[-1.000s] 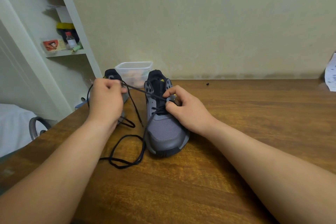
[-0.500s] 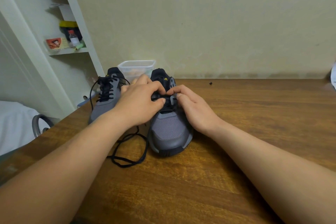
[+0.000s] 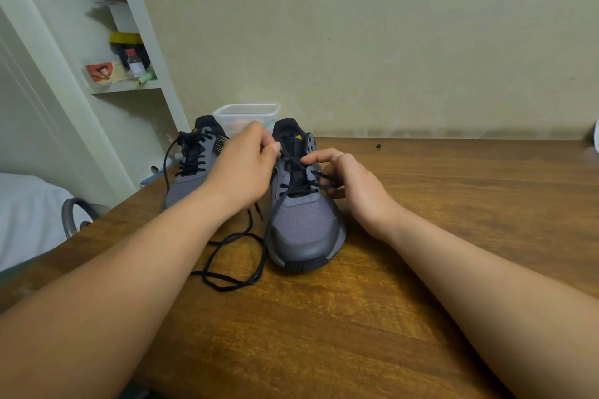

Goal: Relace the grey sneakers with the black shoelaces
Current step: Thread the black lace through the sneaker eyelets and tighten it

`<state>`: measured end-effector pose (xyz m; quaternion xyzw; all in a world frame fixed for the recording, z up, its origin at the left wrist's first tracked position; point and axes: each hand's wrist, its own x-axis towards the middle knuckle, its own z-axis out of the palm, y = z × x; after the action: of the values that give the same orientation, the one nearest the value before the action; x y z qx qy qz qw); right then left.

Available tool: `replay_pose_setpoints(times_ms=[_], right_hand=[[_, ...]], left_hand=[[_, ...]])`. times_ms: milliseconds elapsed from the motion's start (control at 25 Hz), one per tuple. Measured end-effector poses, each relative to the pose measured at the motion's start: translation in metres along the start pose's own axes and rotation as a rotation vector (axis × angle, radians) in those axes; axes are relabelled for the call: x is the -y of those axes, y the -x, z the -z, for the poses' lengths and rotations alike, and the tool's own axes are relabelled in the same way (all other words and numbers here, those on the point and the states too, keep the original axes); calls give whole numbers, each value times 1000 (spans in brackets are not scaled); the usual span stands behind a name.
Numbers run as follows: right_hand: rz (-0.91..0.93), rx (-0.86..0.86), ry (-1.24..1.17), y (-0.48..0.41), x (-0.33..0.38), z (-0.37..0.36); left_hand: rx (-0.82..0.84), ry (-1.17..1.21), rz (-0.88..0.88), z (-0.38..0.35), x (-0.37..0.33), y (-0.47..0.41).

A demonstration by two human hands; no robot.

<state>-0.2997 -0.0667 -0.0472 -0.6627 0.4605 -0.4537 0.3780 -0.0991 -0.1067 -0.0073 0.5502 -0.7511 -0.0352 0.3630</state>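
Two grey sneakers stand side by side on the wooden table, toes toward me. The right sneaker (image 3: pixel 304 223) has a black shoelace (image 3: pixel 233 269) threaded through its lower eyelets, with a long loose loop trailing on the table to its left. My left hand (image 3: pixel 241 172) pinches a strand of this lace above the shoe's upper eyelets. On the shoe's right side, my right hand (image 3: pixel 353 188) holds the lace with curled fingers. The left sneaker (image 3: pixel 191 178) is laced in black, partly hidden behind my left hand.
A clear plastic container (image 3: pixel 246 115) stands behind the sneakers against the wall. A white shelf unit (image 3: pixel 129 87) with small bottles rises at the left. The table's left edge (image 3: pixel 97 223) runs diagonally, with a grey chair back beyond it. A small black object (image 3: pixel 378 146) lies near the wall.
My left hand came from the far left onto the right sneaker, then lifted a lace strand up over the tongue. My right hand shifted slightly right along the shoe's side.
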Motion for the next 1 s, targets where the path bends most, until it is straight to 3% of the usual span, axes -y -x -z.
replay_pose_setpoints(times_ms=[120, 400, 1000], right_hand=[[26, 4, 61, -1, -4, 0], [66, 26, 91, -6, -12, 2], [85, 30, 118, -9, -15, 1]], left_hand=[[-126, 193, 118, 2, 6, -5], [-372, 207, 258, 15, 22, -13], [-509, 145, 412, 24, 32, -6]])
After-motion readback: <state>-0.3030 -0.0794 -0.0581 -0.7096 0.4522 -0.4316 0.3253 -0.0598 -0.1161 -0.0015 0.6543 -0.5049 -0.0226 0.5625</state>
